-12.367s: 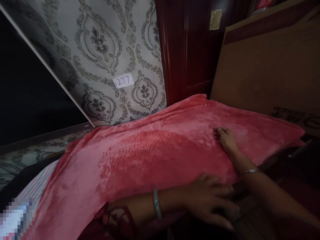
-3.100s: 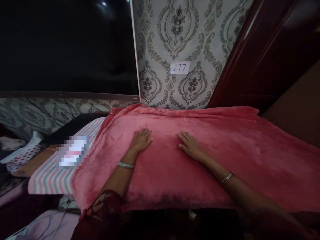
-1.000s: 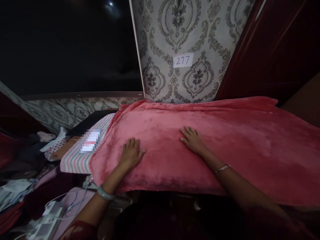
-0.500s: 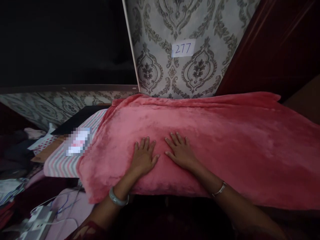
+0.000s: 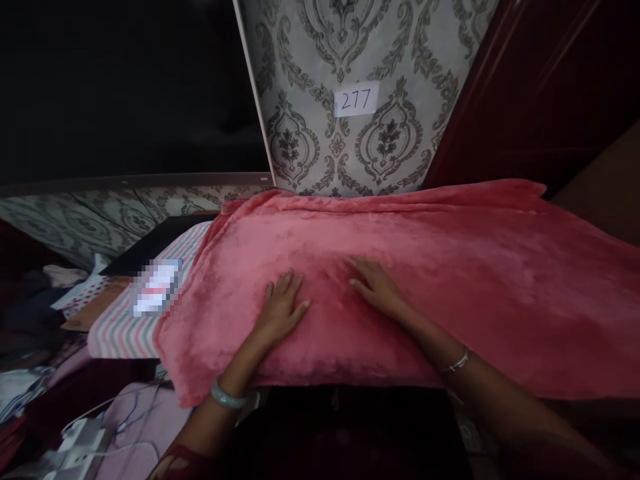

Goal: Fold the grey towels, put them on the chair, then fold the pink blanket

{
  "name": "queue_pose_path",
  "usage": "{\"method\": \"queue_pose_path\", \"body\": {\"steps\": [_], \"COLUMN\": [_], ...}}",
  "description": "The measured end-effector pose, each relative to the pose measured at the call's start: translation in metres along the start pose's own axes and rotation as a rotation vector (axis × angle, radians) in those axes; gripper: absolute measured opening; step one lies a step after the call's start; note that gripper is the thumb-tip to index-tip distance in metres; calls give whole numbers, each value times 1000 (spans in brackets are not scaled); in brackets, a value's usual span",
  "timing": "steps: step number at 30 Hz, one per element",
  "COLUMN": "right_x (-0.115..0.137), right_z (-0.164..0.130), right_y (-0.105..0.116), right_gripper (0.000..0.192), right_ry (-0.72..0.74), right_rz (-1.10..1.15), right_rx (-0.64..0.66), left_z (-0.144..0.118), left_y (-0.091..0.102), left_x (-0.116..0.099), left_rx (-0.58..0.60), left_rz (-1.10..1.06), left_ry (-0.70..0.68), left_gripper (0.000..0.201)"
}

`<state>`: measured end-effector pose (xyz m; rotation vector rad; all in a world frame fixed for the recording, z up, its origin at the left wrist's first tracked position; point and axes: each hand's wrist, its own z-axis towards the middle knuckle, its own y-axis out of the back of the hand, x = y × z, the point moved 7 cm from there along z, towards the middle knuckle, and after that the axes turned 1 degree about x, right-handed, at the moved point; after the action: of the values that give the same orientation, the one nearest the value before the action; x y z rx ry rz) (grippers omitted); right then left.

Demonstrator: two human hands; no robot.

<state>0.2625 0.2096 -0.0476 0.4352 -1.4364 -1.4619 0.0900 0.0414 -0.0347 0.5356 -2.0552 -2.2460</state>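
Note:
A plush pink blanket (image 5: 450, 320) lies spread over a long surface in front of me, its far edge bunched in folds near the wall. My left hand (image 5: 280, 305) rests palm down on it, left of the middle, with the fingers stretched out. To the right, my right hand (image 5: 377, 288) also lies on the blanket, fingers extended and slightly blurred. Neither hand grips anything. Faint creases and darker brushed nap show in the plush between the hands.
Left of the blanket, a striped cloth (image 5: 125, 333) bears a blurred-out white item (image 5: 157, 287). A large black screen (image 5: 125, 87) stands behind. A power strip (image 5: 80, 450) with cables sits at lower left. A paper marked 277 (image 5: 357, 99) is on the patterned wall.
My right hand has slid to the right over the blanket, away from my left hand. My left hand has shifted slightly left. The view has turned a little.

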Motion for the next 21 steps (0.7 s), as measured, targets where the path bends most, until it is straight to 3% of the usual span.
{"method": "queue_pose_path", "body": {"steps": [2,5,7,9,14,18,21], "right_x": [-32,-69,-75,-65,5,84,151], "right_z": [2,2,2,4,17,25,14], "right_y": [12,21,19,9,-24,-50,-66], "right_gripper": [63,67,67,67,70,70,70], "right_ry": [-84,-239,-290,-271,-48,131,289], "right_rz": [-46,-172,-239,-262,-211,-110,-11], "right_rx": [-44,-10,48,105,166,226,299], "left_z": [-1,-3,-7,-10,-13,-15,-18], "left_y": [14,34,38,35,27,27,28], "left_x": [20,62,86,101,106,110,121], "left_rx": [-37,-109,-127,-132,-140,-162,-222], "left_rz": [-28,35,100,142,120,6,-179], "left_ry": [37,184,278,330,351,350,336], "left_gripper": [62,60,59,58,56,56,52]}}
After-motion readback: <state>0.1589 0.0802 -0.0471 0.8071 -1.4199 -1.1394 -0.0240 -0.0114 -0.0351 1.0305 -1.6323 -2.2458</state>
